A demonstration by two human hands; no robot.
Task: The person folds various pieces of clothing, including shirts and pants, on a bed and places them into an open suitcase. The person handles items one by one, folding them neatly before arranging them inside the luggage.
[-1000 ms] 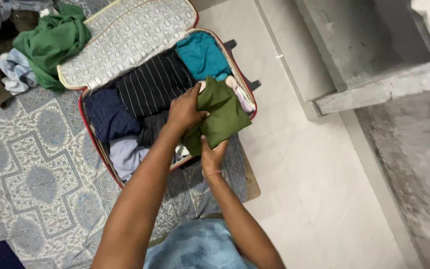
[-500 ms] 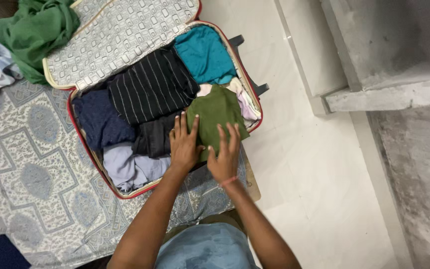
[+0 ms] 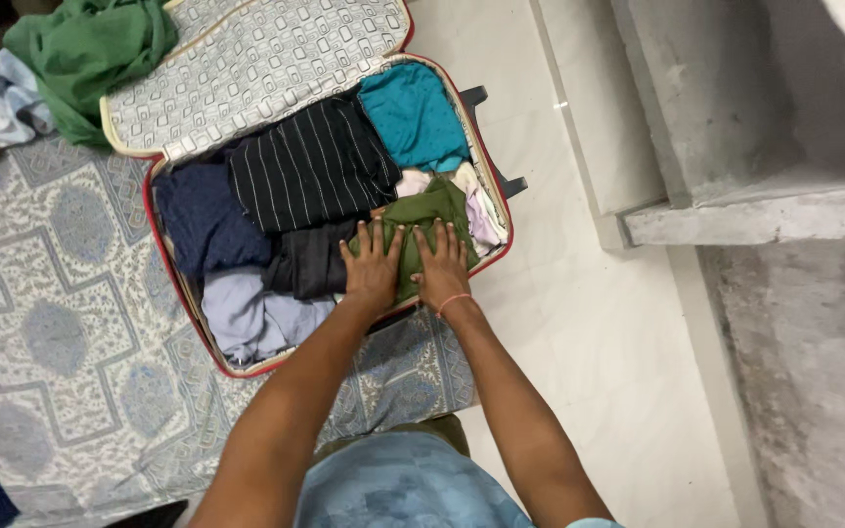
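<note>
An open red-edged suitcase lies on a patterned rug, filled with folded clothes. My left hand and my right hand lie flat side by side, fingers spread, pressing on an olive-green folded garment in the case's near right corner. Beside it are a black striped garment, a teal one, a navy one, a dark grey one and a pale lavender one. A thin pink band circles my right wrist.
The suitcase lid with patterned lining lies open at the back. A heap of green cloth and pale blue clothes sits at top left. White tiled floor and a grey concrete step lie to the right.
The olive garment was lifted and held a second ago; it now lies in the case's corner, and both hands have flattened on top of it, pressing down.
</note>
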